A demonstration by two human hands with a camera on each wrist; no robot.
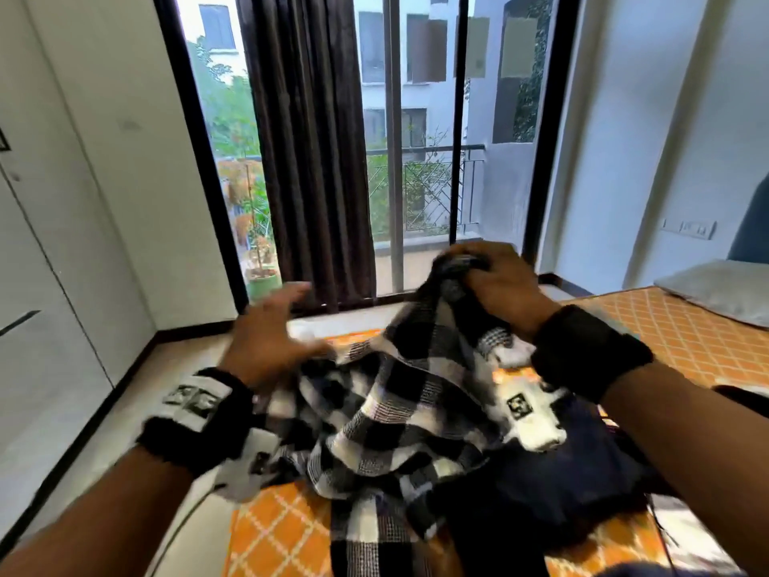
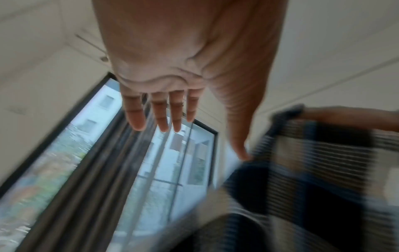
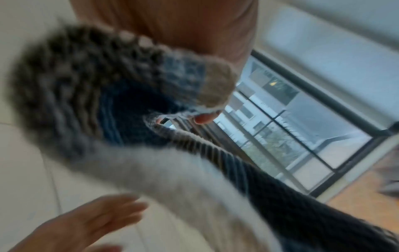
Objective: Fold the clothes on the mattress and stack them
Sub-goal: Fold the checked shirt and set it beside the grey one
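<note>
Two hands: right hand (image 1: 495, 281) grips the checked garment (image 1: 399, 401); left hand (image 1: 266, 339), beside it, fingers spread. No legible writing.

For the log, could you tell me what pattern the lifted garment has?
Black-and-white check, clearest in the head view: checked garment.

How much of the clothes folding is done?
Nothing looks folded or stacked yet. The right hand grips the checked shirt by one bunched end, lifting it, while the left hand reaches for it, open. A dark garment lies crumpled on the mattress.
</note>
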